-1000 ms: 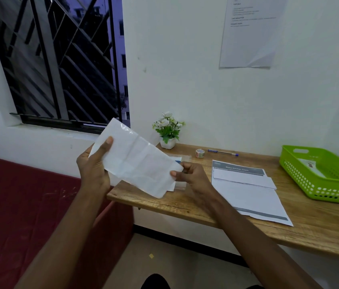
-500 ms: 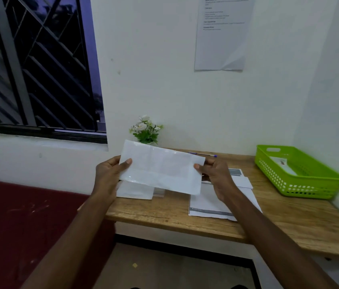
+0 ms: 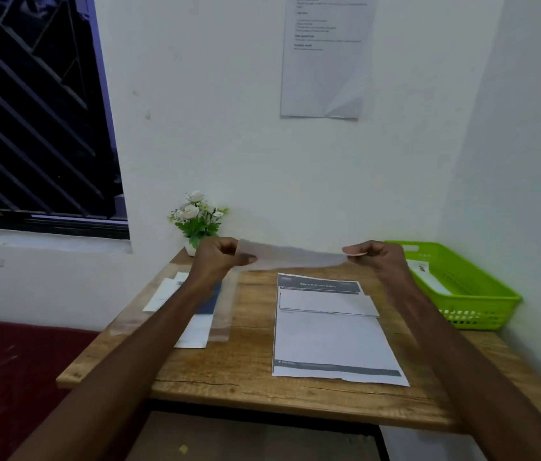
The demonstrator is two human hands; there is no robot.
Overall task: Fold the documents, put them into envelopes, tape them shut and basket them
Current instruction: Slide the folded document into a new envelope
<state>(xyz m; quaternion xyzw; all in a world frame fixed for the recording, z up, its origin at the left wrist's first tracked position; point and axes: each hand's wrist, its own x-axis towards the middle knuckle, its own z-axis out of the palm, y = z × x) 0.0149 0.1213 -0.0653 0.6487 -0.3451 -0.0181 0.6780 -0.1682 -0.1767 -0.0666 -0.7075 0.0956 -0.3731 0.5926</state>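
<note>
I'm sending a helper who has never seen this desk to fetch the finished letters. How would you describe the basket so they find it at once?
Find the wooden table under the wall notice. At its far right corner, against the side wall, stands the green basket. It is the only bright, perforated plastic container there; everything else on the table is flat paper or the small flower pot.

White walls meet in a corner behind the wooden bench; a barred window shows darkness at left, dim light.
</note>
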